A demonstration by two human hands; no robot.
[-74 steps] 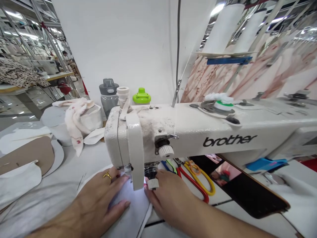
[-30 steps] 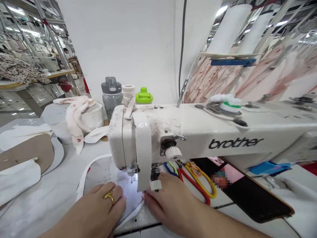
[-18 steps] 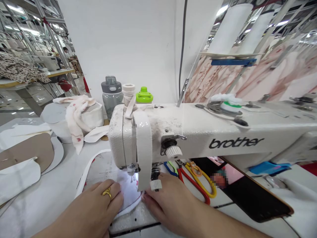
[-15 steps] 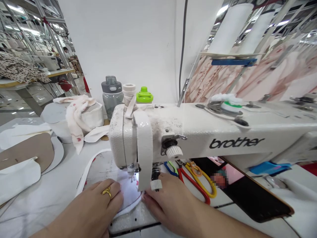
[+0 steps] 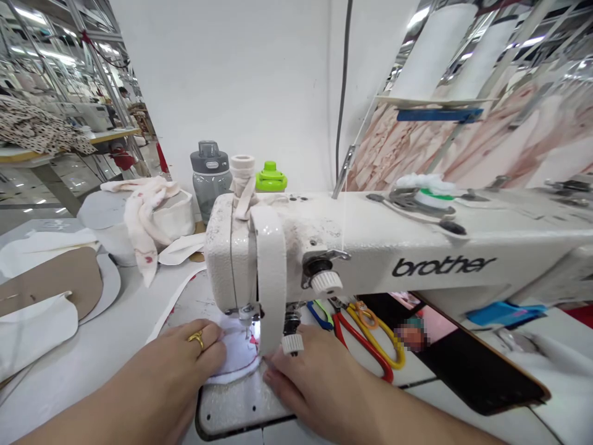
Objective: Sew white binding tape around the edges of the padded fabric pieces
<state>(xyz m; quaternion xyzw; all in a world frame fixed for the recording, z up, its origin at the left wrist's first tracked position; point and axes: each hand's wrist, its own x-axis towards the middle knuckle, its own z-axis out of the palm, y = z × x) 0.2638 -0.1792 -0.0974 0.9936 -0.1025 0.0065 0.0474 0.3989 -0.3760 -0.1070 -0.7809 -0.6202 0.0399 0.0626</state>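
A sewing machine (image 5: 319,228) marked "brother" stands before me, its needle area (image 5: 250,324) lit. Under the needle lies a white fabric piece (image 5: 231,355) with a curved, thick edge, a stitched line and red marks. My left hand (image 5: 185,364), with a gold ring, presses on the piece left of the needle; its fingers are bent together over the fabric and the thumb is hidden. Right of the needle, my right hand (image 5: 315,371) has its fingers closed at the edge of the piece, partly behind the machine's front guard. The fingertip contact there is hard to see.
Red-handled and yellow-handled cutting tools (image 5: 361,343) and a phone (image 5: 454,352) lie under the machine arm. Left are brown and white cut panels (image 5: 55,281) and a white container (image 5: 173,216) draped with cloth. A grey bottle (image 5: 210,179) stands behind.
The fabric piece has turned and shifted under the needle, baring more of the metal plate in front. My left hand has moved slightly left with it; my right hand has barely moved.
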